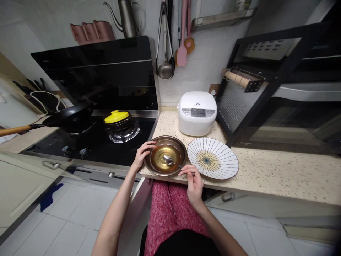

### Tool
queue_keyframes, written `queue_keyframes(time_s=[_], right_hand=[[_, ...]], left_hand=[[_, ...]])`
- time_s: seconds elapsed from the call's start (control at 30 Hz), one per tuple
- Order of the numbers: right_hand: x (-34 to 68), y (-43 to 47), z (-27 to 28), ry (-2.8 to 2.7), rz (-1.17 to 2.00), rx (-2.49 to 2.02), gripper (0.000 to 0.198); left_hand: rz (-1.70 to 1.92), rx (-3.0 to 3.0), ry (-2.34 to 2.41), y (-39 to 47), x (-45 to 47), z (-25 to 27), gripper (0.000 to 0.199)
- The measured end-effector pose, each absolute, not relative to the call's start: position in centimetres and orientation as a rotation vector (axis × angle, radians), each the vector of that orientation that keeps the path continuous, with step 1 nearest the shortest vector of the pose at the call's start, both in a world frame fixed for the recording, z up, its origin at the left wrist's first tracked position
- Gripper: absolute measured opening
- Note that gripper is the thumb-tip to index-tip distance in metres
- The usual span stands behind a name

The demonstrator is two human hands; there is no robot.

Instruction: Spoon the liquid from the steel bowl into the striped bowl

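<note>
Head view: a metal bowl (pixel 182 153) of golden liquid (pixel 165 150) sits at the front left corner of the tabletop (pixel 269 174), close to the stove (pixel 93 147) and right before the person's red trousers (pixel 163 209). The left hand (pixel 142 154) lies at the bowl's left rim, fingers spread rather than clenched. The right hand (pixel 194 181) pinches a spoon (pixel 168 160) by its handle, its head over the liquid; whether it dips in, I cannot tell. Spilling looks like the main risk: with the bowl so near the edge, a hard push on its rim might tip or slide it, wetting the trousers. A loose pinch could let the spoon drop in and splash. Swinging a loaded spoon rightward might drip onto the striped plate (pixel 213 159) just beside the bowl, with the white rice cooker (pixel 197 122) behind.
</note>
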State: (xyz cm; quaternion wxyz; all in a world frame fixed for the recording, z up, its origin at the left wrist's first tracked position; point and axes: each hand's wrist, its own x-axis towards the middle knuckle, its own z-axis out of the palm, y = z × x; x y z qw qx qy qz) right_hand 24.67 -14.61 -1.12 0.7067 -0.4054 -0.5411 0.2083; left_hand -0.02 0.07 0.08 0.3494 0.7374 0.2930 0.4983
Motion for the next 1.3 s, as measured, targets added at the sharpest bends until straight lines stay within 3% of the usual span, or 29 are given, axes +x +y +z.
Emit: queue_keyframes(time_s=[0.7, 1.3], right_hand=[[28.5, -15.1, 0.8, -1.014, 0.313, -0.897, 0.019], [31.9, -15.5, 0.7, -1.349, -0.227, -0.939, 0.023]], left_hand=[[1.293, 1.909, 0.754, 0.1, 0.0, 0.0, 0.035], [1.292, 1.916, 0.753, 0.0, 0.0, 0.1, 0.035]])
